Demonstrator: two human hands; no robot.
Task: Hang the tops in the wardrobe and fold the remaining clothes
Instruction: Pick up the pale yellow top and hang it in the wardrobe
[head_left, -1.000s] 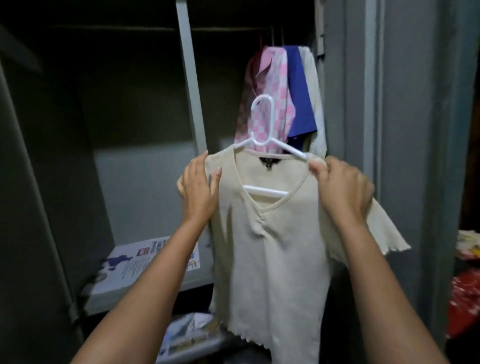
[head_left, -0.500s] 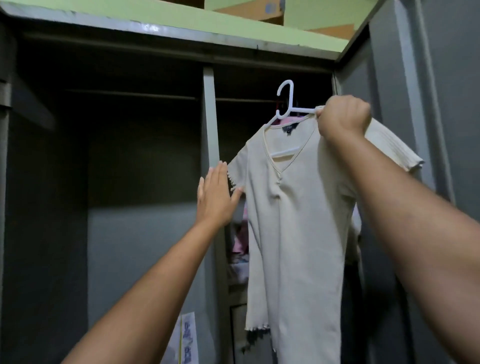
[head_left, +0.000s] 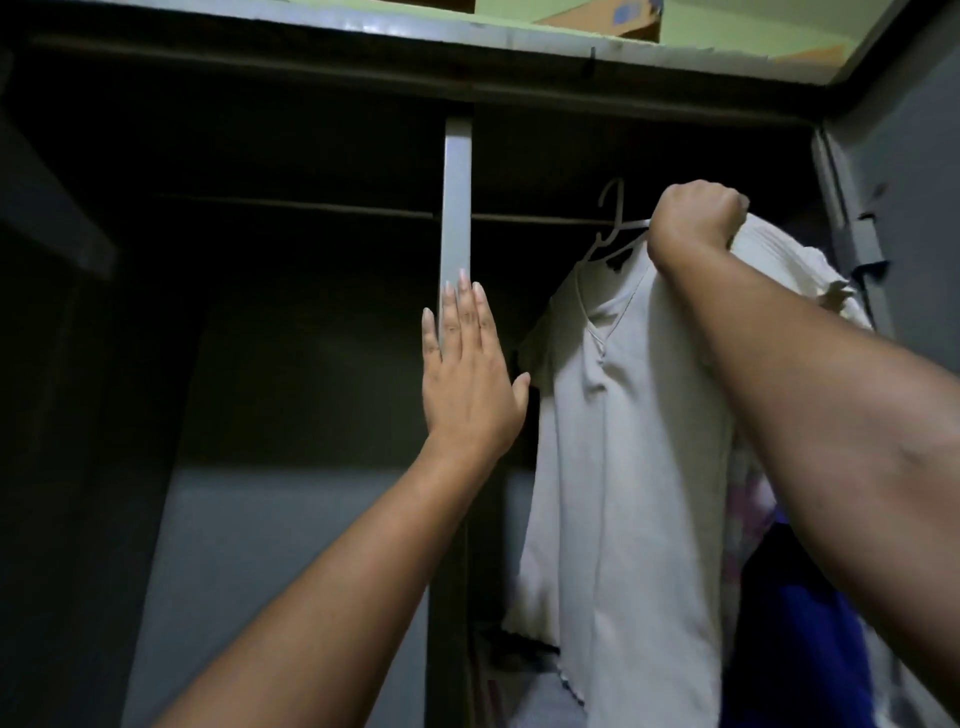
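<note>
A cream short-sleeved top (head_left: 634, 441) hangs on a white plastic hanger (head_left: 610, 223) inside the dark wardrobe. My right hand (head_left: 693, 218) grips the hanger's right arm and the top's shoulder, fingers curled round them. The hanger's hook sits at the height of the hanging rail (head_left: 530, 218); whether it rests on the rail I cannot tell. My left hand (head_left: 467, 374) is flat, fingers straight, against the grey centre post (head_left: 457, 208), just left of the top's sleeve.
A blue garment (head_left: 800, 623) and a pale pink one (head_left: 748, 499) hang behind my right forearm. The wardrobe door edge (head_left: 852, 218) stands at the right. The left compartment is dark, with a rail (head_left: 291, 205) across its top.
My right hand has carried the hanger and top further up and into the right compartment, level with the rail. My left hand has shifted from the sleeve to the centre post.
</note>
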